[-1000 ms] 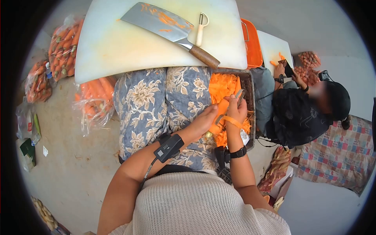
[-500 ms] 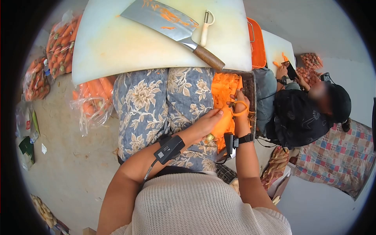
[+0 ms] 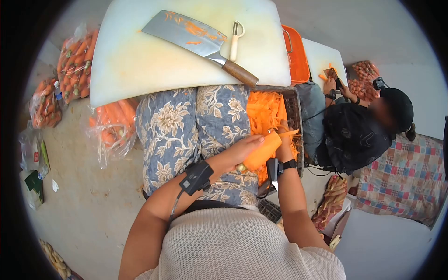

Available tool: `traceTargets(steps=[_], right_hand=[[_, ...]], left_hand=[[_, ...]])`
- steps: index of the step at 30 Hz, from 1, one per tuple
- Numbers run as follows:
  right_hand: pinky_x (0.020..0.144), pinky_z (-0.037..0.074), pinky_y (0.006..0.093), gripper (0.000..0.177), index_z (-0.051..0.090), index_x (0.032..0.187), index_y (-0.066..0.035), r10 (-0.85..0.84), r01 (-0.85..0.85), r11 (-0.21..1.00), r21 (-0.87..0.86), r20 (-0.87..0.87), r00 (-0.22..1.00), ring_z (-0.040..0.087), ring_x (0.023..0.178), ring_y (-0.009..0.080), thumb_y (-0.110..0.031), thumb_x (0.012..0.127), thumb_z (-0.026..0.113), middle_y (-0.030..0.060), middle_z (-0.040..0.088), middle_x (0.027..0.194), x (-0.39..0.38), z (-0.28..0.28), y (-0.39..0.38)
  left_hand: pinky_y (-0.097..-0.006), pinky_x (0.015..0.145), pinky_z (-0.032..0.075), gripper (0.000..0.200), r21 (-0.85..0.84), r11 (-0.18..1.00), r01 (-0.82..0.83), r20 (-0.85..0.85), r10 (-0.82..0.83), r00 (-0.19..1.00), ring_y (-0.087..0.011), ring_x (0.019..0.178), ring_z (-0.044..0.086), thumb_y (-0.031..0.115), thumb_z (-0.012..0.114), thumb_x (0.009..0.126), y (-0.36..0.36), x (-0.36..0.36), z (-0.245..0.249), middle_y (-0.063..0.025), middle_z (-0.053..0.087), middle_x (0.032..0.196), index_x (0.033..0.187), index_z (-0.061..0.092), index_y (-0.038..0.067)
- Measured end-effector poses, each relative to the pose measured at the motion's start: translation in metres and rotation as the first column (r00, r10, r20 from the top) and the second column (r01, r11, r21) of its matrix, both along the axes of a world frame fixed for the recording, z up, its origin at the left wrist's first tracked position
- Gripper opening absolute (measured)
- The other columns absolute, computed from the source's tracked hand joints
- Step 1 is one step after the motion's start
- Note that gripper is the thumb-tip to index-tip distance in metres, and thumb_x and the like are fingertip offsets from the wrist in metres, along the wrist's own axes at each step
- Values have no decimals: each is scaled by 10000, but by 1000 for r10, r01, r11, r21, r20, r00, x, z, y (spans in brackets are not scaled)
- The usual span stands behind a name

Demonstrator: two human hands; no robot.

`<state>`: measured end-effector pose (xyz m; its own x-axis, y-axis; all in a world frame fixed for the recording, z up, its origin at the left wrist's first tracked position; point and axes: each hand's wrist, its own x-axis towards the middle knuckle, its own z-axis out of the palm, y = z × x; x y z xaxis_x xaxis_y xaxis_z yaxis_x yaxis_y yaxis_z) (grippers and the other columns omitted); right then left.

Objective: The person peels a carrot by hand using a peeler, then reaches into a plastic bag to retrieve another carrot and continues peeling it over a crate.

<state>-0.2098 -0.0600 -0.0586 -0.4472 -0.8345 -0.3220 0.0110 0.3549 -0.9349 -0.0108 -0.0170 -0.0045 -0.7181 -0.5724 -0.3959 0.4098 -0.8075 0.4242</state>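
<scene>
My left hand (image 3: 241, 151) is closed round a thick peeled carrot (image 3: 262, 153), its stem end down by my wrist and the other end pointing up to the right. My right hand (image 3: 283, 145) is wrapped round a peeler whose metal part shows only as a small glint at the carrot's upper end; the carrot hides most of it. A curled orange strip of peel (image 3: 289, 133) sticks out by the right fingers. Both hands are above a dark crate (image 3: 299, 119) of carrot peelings (image 3: 263, 109) beside my legs.
A cleaver (image 3: 186, 39) and a white-handled peeler (image 3: 235, 44) lie on the white cutting board (image 3: 140, 65). Bags of carrots (image 3: 74, 65) stand to the left. An orange basket (image 3: 298, 56) is at right, near a person (image 3: 359, 135) holding a dark object.
The carrot has swung up and now shows its broad side between my hands. My right hand has moved lower, close to the carrot's end. The whole view has shifted slightly.
</scene>
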Motion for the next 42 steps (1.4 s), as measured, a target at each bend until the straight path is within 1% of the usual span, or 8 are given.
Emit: traceTargets(steps=[6, 14, 17, 20, 24, 36, 38, 42], right_hand=[[433, 384, 183, 221, 515, 743, -114, -339, 255, 901, 351, 204, 918, 469, 482, 56, -316, 834, 509, -14, 476, 594, -8, 20, 26], [527, 412, 239, 191, 444, 881, -79, -100, 112, 991, -74, 147, 984, 501, 604, 111, -224, 815, 549, 29, 502, 747, 57, 98, 35], [600, 435, 236, 165, 464, 850, -70, -26, 14, 963, -268, -42, 999, 525, 691, 103, -181, 807, 578, 28, 523, 768, 81, 96, 38], [712, 406, 271, 164, 449, 814, -31, 52, -351, 873, -337, -653, 756, 494, 767, 129, -143, 812, 569, 50, 525, 826, 89, 80, 36], [678, 404, 315, 219, 446, 772, -15, 76, -241, 928, -283, -490, 868, 497, 736, 198, -179, 798, 590, 86, 504, 780, 91, 81, 30], [500, 338, 260, 263, 458, 688, -16, 101, -172, 976, -130, -429, 898, 412, 547, 97, -225, 814, 556, 25, 444, 594, 68, 63, 8], [511, 369, 263, 294, 490, 690, -4, -57, 30, 990, -141, -191, 980, 456, 559, 110, -262, 815, 551, 30, 474, 616, 63, 63, -5], [528, 401, 243, 327, 516, 883, 17, 67, -49, 996, 79, -241, 968, 491, 600, 115, -296, 803, 560, 64, 551, 755, 39, 35, -17]], left_hand=[[-318, 547, 503, 463, 135, 990, -34, -204, 61, 977, -207, 749, 604, 399, 356, 907, -1, 3, -12, -130, 563, 945, 1225, 362, 63], [-345, 652, 499, 470, 233, 969, -87, -219, 140, 966, -194, 889, 576, 425, 361, 899, 0, -3, -20, -113, 561, 1004, 1180, 414, 53], [-337, 690, 501, 438, 215, 967, -134, -218, 181, 959, -182, 927, 561, 397, 360, 908, 1, -5, -18, -95, 549, 1037, 1180, 416, 58], [-317, 739, 493, 405, 196, 957, -216, -159, 248, 956, -163, 957, 545, 368, 341, 922, 2, -8, -13, -75, 536, 1064, 1184, 411, 67], [-297, 770, 481, 403, 112, 976, -184, -72, 193, 978, -156, 960, 542, 351, 314, 934, 0, -7, -9, -64, 510, 1110, 1212, 376, 67], [-218, 745, 422, 517, 66, 984, -168, 88, 162, 983, -106, 953, 481, 401, 348, 915, -4, -16, -16, -81, 469, 1135, 1257, 328, 13], [-214, 769, 409, 522, 73, 985, -156, 78, 150, 986, -108, 969, 468, 402, 351, 914, -3, -18, -16, -89, 463, 1143, 1260, 327, 12], [-207, 493, 403, 513, 3, 991, -136, 222, 132, 966, -65, 675, 491, 420, 352, 906, -1, -23, -29, -46, 512, 920, 1229, 359, 21]])
